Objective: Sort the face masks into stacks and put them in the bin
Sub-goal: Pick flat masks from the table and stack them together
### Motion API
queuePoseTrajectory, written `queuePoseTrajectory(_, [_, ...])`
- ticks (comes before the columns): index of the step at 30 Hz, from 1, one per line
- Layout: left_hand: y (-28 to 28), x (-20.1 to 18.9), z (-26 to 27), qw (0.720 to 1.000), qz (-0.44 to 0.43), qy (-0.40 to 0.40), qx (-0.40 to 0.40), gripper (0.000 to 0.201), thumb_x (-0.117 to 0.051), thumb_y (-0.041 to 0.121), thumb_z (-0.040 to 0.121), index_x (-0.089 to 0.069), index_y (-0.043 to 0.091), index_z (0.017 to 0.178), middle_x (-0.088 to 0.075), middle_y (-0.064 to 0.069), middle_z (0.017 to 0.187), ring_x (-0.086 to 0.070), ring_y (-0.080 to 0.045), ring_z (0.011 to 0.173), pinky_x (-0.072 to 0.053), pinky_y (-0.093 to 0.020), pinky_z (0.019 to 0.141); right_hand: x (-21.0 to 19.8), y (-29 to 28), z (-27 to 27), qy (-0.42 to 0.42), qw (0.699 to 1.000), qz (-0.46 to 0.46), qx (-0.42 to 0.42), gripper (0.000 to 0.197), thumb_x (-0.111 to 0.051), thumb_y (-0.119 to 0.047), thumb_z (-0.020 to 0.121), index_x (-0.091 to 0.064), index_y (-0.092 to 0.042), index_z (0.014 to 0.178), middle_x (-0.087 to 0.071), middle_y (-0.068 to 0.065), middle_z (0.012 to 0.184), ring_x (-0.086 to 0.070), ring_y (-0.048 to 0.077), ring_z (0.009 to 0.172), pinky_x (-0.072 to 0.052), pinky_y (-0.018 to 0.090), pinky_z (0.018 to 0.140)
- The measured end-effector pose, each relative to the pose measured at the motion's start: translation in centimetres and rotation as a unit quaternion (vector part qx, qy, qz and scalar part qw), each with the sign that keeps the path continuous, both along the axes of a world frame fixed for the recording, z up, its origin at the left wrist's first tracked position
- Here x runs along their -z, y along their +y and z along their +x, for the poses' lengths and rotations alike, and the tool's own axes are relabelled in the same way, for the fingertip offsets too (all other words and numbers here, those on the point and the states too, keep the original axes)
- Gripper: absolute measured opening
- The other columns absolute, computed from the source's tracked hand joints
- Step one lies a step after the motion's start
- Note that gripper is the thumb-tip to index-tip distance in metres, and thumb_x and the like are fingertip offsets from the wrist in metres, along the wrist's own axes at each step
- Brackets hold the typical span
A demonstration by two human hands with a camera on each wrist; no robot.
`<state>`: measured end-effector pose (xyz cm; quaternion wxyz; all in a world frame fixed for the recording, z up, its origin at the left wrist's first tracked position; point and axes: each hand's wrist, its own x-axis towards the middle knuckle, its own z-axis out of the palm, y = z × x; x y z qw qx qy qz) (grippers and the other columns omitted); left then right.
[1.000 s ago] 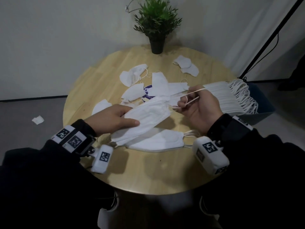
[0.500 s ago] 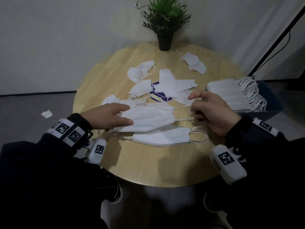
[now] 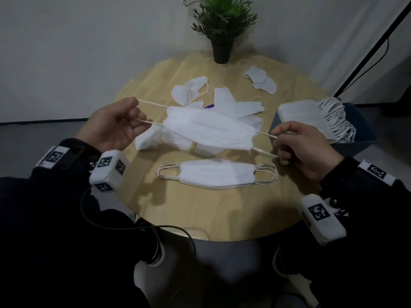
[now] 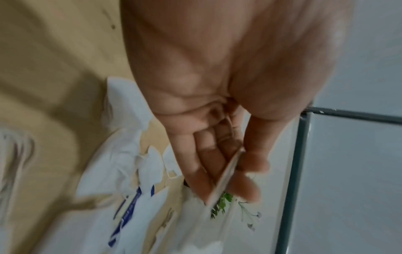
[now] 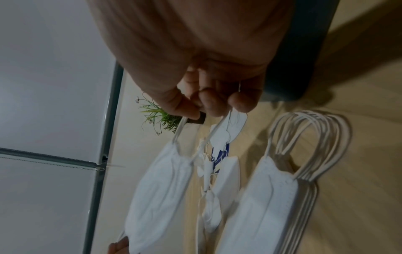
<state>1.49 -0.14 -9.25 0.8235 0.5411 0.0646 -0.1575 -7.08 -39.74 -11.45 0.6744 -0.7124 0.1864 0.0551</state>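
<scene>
A white face mask (image 3: 206,130) (image 5: 161,185) hangs stretched in the air above the round wooden table (image 3: 200,210). My left hand (image 3: 115,125) (image 4: 226,168) pinches its left ear loop; my right hand (image 3: 300,145) (image 5: 213,101) pinches the right ear loop. Below it, near the table's front, lies a small neat stack of masks (image 3: 216,174) (image 5: 261,206). Several loose masks (image 3: 224,103) are scattered across the table's middle and back. A dark blue bin (image 3: 360,134) at the table's right edge holds a tall stack of masks (image 3: 311,118).
A potted green plant (image 3: 222,25) stands at the table's back edge. Two masks (image 3: 260,81) lie near it on the right. A black stand pole (image 3: 373,47) leans at the far right. White walls close in behind.
The mask has been lifted off the table and pulled taut. My left hand moved from its body to the left ear loop and up-left; my right hand moved right with the other loop.
</scene>
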Motion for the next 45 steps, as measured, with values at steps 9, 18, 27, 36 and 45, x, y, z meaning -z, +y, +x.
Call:
queuePoseTrajectory(9, [-0.7, 2.3, -1.3, 0.944, 0.292, 0.087, 0.125, 0.021, -0.062, -0.001, 0.096, -0.058, 0.019, 0.100, -0.052, -0.004, 0.069, -0.052, -0.016, 0.053, -0.058, -0.033, 0.057, 1.6, -0.2, -0.3, -0.043, 0.944, -0.312, -0.099, 0.020, -0.068, 0.001, 0.088, -0.071, -0.018, 0.090, -0.060, -0.001, 0.065, -0.058, 0.017, 0.059, -0.043, 0.022, 0.055])
queuePoseTrajectory(18, [-1.5, 3.6, -2.4, 0.904, 0.351, 0.123, 0.211, 0.013, -0.062, 0.000, 0.098, -0.056, 0.011, 0.100, -0.055, -0.008, 0.066, -0.058, -0.021, 0.061, -0.062, -0.036, 0.062, 1.9, 0.1, -0.5, -0.034, 0.873, -0.445, -0.195, 0.025, -0.058, 0.002, 0.090, -0.071, -0.018, 0.096, -0.069, 0.000, 0.086, -0.056, 0.006, 0.075, -0.035, 0.008, 0.062])
queuePoseTrajectory(27, [-1.9, 3.7, -2.3, 0.900, 0.353, 0.123, 0.223, 0.010, -0.062, 0.001, 0.099, -0.057, 0.009, 0.100, -0.055, -0.009, 0.068, -0.058, -0.022, 0.062, -0.062, -0.036, 0.064, 2.4, 0.0, -0.4, 0.020, 0.857, -0.459, -0.232, 0.025, -0.059, 0.002, 0.090, -0.067, -0.021, 0.097, -0.062, -0.008, 0.078, -0.055, 0.007, 0.074, -0.041, 0.024, 0.075])
queuePoseTrajectory(36, [-2.8, 3.4, -2.6, 0.842, 0.495, 0.005, 0.214, 0.027, -0.080, 0.029, 0.091, -0.067, 0.014, 0.108, -0.072, -0.004, 0.093, -0.069, -0.018, 0.080, -0.059, -0.036, 0.074, 1.3, 1.4, -1.3, -0.046, 0.851, -0.467, -0.236, 0.046, -0.082, -0.035, 0.080, -0.066, -0.024, 0.122, -0.067, -0.011, 0.111, -0.063, 0.010, 0.096, -0.046, 0.027, 0.081])
queuePoseTrajectory(45, [-9.0, 5.1, -4.7, 0.635, 0.604, -0.302, 0.376, 0.067, -0.090, 0.044, 0.067, -0.046, 0.037, 0.117, -0.054, 0.015, 0.120, -0.055, -0.013, 0.104, -0.050, -0.037, 0.086, 3.5, 5.9, -0.3, -0.030, 0.755, -0.502, -0.422, 0.113, -0.089, -0.029, 0.072, -0.021, -0.021, 0.163, -0.044, 0.003, 0.155, -0.048, 0.024, 0.137, -0.046, 0.037, 0.107])
